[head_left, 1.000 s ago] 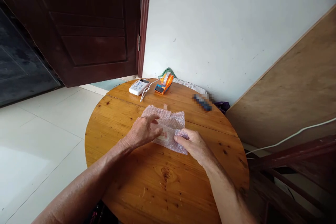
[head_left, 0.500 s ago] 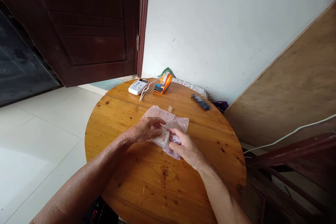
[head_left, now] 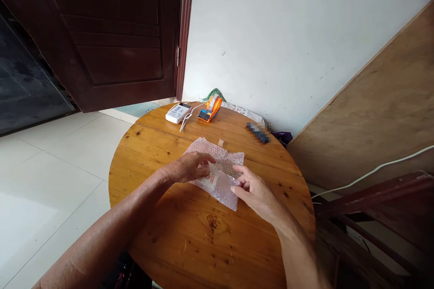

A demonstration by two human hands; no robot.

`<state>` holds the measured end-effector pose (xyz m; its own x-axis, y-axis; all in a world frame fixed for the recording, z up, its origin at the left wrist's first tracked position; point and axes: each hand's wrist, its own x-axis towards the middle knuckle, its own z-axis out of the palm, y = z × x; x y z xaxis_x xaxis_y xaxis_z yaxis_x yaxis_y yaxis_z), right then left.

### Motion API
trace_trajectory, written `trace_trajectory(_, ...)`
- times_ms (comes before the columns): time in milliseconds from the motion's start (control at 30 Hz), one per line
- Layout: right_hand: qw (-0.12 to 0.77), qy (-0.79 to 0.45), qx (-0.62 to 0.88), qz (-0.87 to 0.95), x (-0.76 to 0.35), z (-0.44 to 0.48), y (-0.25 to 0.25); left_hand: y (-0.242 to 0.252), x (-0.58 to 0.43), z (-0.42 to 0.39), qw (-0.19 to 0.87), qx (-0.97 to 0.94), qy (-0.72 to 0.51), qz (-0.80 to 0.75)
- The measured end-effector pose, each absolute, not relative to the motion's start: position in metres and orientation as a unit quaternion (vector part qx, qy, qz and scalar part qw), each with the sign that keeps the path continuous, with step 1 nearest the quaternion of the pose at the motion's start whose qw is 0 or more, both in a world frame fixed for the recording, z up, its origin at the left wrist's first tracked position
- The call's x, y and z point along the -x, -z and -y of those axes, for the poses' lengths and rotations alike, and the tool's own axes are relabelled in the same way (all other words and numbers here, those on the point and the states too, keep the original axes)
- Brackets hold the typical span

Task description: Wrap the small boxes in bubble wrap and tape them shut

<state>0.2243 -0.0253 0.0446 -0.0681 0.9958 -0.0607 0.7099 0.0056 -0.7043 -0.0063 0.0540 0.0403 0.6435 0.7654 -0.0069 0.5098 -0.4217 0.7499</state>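
Note:
Pinkish bubble wrap (head_left: 225, 189) lies spread on the round wooden table in front of me. On it sits a small flat, pale item (head_left: 213, 178) with red print, partly covered by my fingers. My left hand (head_left: 191, 167) rests over the left part of the wrap and the item, fingers bent and thumb apart. At the wrap's right edge is my right hand (head_left: 252, 188), its index finger and thumb spread apart and touching or close to the plastic. A small tan piece (head_left: 220, 143) shows at the wrap's far edge.
Toward the back of the wooden table (head_left: 162, 239) stand an orange tape dispenser (head_left: 210, 109) and a white device (head_left: 178, 113) with a white cable (head_left: 186, 119). A dark, blurred-out object (head_left: 258, 132) lies back right. A wall and a brown door (head_left: 125, 54) rise behind.
My right hand has moved right, off the item, with its fingers apart. The wrap's right flap now lies flatter and further out. My left hand has stayed nearly in place.

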Motion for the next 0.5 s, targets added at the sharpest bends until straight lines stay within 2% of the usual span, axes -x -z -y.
trace_trajectory(100, 0.310, -0.118, 0.642, 0.692, -0.211, 0.037, -0.064, -0.045, 0.005, -0.055, 0.355, -0.838, -0.151, -0.386)
trace_trajectory(167, 0.346, -0.060, 0.574, 0.740, -0.194, 0.043, -0.074, -0.048, 0.004, -0.056, 0.339, -0.848, -0.144, -0.380)
trace_trajectory(233, 0.322, -0.050, 0.516, 0.792, -0.177, 0.045, -0.075, -0.051, 0.002, -0.056, 0.325, -0.854, -0.142, -0.382)
trace_trajectory(333, 0.234, -0.040, 0.508, 0.828, -0.159, 0.042, -0.065, -0.052, 0.006, -0.056, 0.298, -0.846, -0.153, -0.414)
trace_trajectory(500, 0.182, -0.020, 0.515, 0.837, -0.154, 0.039, -0.053, -0.044, 0.038, -0.046, 0.234, -0.762, -0.284, -0.533)
